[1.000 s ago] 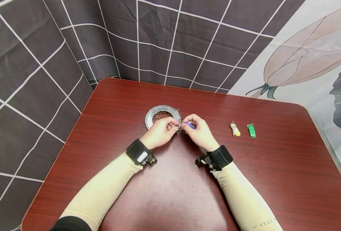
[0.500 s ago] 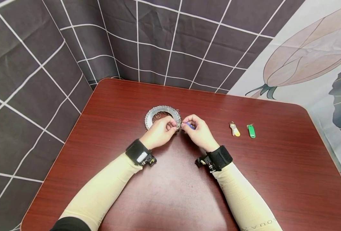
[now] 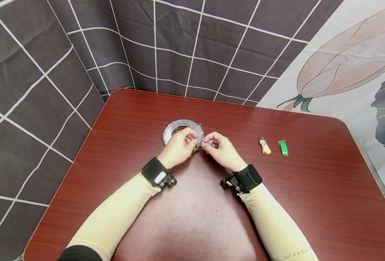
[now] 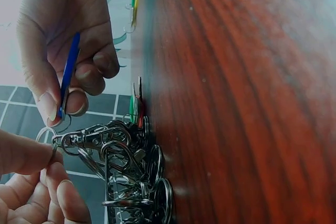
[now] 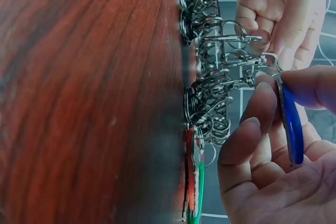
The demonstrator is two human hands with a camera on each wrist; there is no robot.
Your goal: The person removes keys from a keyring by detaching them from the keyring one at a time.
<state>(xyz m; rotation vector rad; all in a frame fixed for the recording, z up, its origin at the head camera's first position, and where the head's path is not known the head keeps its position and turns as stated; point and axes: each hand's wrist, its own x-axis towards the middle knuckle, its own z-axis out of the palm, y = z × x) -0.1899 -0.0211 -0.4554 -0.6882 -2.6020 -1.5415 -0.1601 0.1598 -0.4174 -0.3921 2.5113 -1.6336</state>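
Right of hands (image 3: 199, 145), two key tags (image 3: 274, 147)

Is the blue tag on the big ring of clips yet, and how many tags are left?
Not quite. The right hand pinches the blue tag, and the left hand holds its small ring by a clip on the metal ring. A red and a green tag already hang there. The yellow tag and green tag wait on the table.

A staged tabletop corner: a red-brown wooden table (image 3: 185, 217) backed by hung grid-patterned and floral cloths (image 3: 212, 43).
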